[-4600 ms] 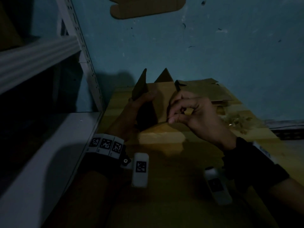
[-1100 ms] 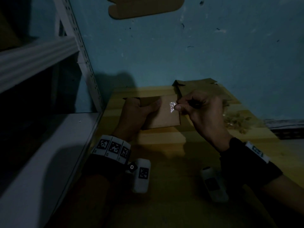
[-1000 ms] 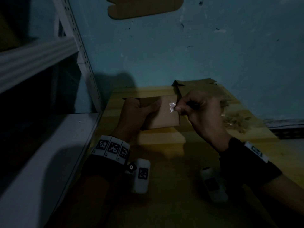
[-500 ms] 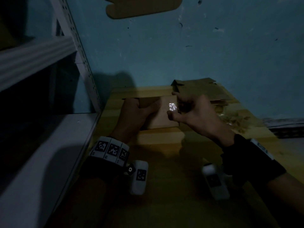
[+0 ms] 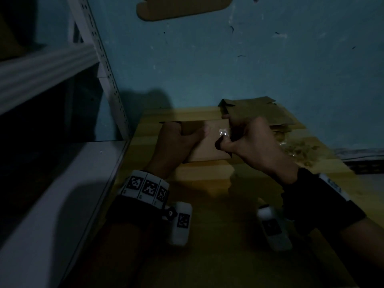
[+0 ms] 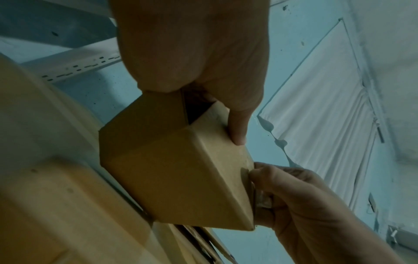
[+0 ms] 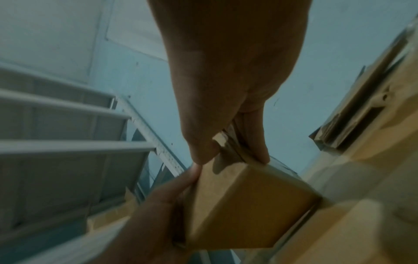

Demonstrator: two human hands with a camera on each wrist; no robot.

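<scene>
Flaps now folded down; box point(image 5: 209, 143) lies on the counter point(image 5: 203, 173) between our hands. Left hand point(image 5: 176, 142) grips its left end. Right hand point(image 5: 256, 145) has moved in, pinching tape point(image 5: 224, 133) at its right edge. Sealing begins, we judge.

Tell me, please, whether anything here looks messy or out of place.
Yes: a loose heap of scraps litters the table right of the box. A crumpled shiny bit also sits at the box's right edge, where the right hand grips, not lying flat. The left hand grips the other end.
</scene>
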